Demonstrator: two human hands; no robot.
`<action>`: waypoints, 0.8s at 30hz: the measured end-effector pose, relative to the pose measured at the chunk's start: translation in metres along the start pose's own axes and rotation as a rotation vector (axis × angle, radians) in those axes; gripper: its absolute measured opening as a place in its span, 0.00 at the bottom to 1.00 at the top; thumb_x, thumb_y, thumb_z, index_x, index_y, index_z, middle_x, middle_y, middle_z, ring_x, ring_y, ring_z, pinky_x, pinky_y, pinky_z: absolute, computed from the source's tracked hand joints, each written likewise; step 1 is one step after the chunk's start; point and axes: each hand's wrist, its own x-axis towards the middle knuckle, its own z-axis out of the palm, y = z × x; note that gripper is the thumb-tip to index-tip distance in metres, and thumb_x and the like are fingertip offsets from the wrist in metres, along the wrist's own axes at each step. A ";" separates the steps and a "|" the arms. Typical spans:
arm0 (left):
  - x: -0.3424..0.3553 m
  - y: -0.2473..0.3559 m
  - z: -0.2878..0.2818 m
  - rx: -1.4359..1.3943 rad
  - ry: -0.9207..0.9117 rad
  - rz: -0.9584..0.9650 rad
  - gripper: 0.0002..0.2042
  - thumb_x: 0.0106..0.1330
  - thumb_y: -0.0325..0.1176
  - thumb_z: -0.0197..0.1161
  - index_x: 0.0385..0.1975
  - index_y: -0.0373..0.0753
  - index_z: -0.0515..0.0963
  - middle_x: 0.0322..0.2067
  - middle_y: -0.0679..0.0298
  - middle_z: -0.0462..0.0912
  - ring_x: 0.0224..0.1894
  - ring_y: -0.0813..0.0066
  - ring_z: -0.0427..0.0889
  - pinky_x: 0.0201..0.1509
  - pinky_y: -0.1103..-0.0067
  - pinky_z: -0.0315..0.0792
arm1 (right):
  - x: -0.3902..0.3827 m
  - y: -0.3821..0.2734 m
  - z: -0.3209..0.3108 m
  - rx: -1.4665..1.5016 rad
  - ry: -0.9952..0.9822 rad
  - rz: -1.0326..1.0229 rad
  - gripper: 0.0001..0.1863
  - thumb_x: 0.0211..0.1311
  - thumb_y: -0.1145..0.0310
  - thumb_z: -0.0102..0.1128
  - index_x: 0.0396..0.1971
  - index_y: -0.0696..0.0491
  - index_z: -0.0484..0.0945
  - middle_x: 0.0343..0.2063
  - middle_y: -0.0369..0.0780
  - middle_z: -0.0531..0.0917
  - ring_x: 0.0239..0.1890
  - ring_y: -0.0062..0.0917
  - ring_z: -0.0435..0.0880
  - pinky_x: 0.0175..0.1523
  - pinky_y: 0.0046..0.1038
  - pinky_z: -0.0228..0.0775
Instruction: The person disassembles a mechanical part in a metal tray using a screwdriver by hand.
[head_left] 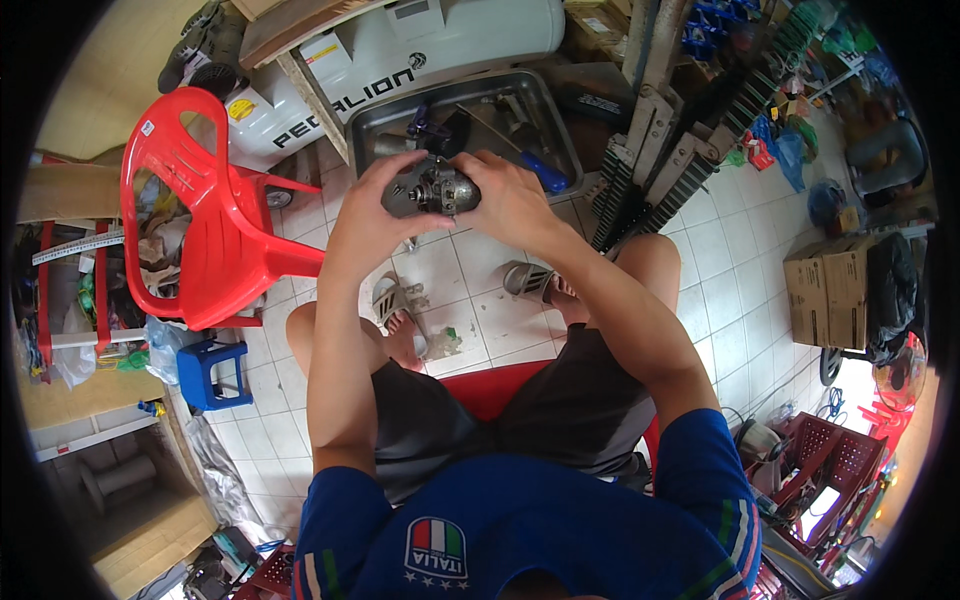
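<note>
Grey metal part (455, 190), between left hand (368, 208) and right hand (507, 198), fingers of both grasping its sides

From my remote seat, I read this as a small, cluttered repair workshop: at upper centre I see a metal machine part (449, 190), a tool tray (558, 125) with a blue-handled screwdriver (545, 172), and a big white tank (480, 45); at right, cartons (828, 292).

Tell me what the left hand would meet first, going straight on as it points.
The left hand, holding a grey rounded metal part, would likely meet the grey rectangular metal tray first; depth is unclear.
</note>
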 end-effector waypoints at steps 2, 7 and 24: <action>0.000 -0.002 0.000 -0.085 -0.090 -0.046 0.32 0.43 0.40 0.83 0.49 0.34 0.80 0.48 0.54 0.83 0.50 0.61 0.83 0.56 0.72 0.74 | 0.000 0.000 0.000 -0.004 0.003 0.001 0.25 0.47 0.56 0.73 0.47 0.47 0.78 0.38 0.43 0.82 0.42 0.44 0.84 0.46 0.42 0.77; -0.002 -0.007 0.003 -0.090 -0.135 -0.184 0.32 0.46 0.37 0.82 0.52 0.33 0.79 0.48 0.56 0.84 0.48 0.70 0.84 0.55 0.75 0.75 | -0.001 0.000 -0.001 -0.012 -0.016 0.024 0.26 0.47 0.58 0.72 0.48 0.48 0.77 0.40 0.43 0.81 0.45 0.43 0.83 0.48 0.41 0.76; -0.006 -0.022 0.012 -0.237 0.002 -0.236 0.36 0.45 0.43 0.82 0.56 0.36 0.77 0.46 0.53 0.84 0.49 0.66 0.84 0.54 0.74 0.75 | 0.001 0.001 -0.003 -0.040 0.006 -0.064 0.27 0.43 0.65 0.74 0.47 0.48 0.78 0.39 0.42 0.80 0.45 0.42 0.83 0.48 0.40 0.76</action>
